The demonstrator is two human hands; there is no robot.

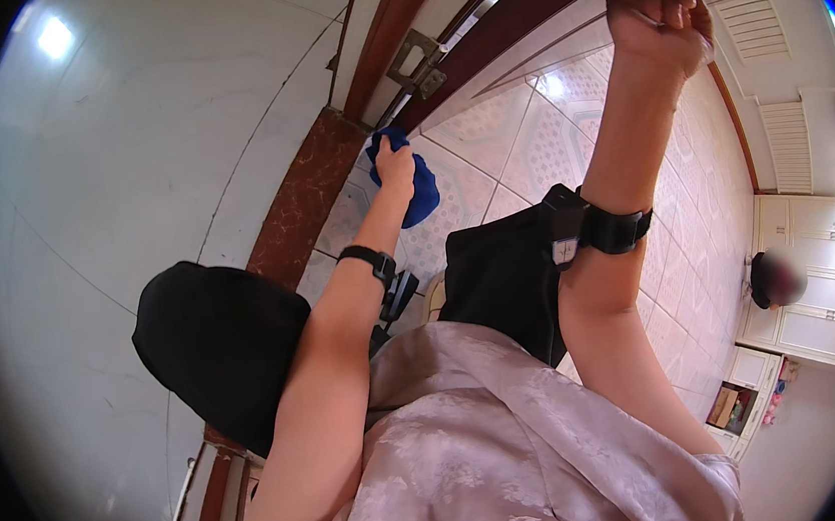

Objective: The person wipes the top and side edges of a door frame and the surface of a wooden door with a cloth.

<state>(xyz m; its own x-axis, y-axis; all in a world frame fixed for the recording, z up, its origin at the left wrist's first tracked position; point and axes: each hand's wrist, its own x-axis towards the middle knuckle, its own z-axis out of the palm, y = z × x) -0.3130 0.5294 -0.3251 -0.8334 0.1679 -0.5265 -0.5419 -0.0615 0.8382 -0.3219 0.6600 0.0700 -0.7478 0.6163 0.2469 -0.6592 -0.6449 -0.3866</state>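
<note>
My left hand grips a bunched blue cloth low beside the foot of a dark wooden door, close to the door frame. Raised at the upper right, my right hand has its fingers curled at the door's edge; whether they hold it is hard to tell. A metal hinge joins door and frame above the cloth. Black straps circle both my forearms, and the right one bears a small dark device.
A reddish-brown stone threshold divides the pale floor from the patterned tiles. My knees in black cloth are bent on either side. At the far right, a person is near white cabinets.
</note>
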